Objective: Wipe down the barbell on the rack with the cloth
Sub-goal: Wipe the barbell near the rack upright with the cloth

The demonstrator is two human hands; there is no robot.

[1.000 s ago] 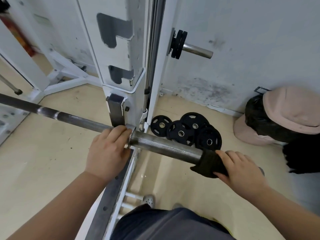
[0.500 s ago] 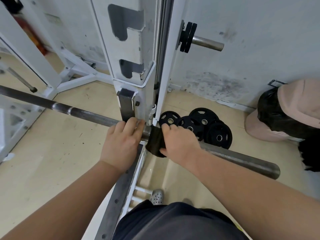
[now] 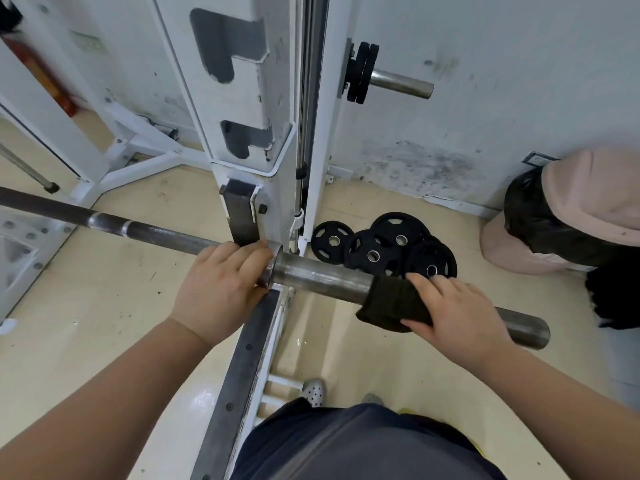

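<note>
The bar runs from the left edge across the frame, sloping down to the right, and rests in a grey hook on the white rack. The left hand is closed around the bar right at the hook, fingers over the top and touching the collar where the thicker sleeve begins. The sleeve carries on to the right over the tan floor, its bare end sticking out past the right hand. Partway along the sleeve a dark cloth is wrapped over the steel, and the right hand is clamped on it, fingers curled over the top and pressing the cloth to the sleeve; a loose fold of cloth hangs below at its left. The two hands are well apart. Behind the sleeve, four black plates lie overlapping on the floor by the wall. Higher up, two more plates sit on a peg on the rack. At far right stands a pink bin with a black liner.
</note>
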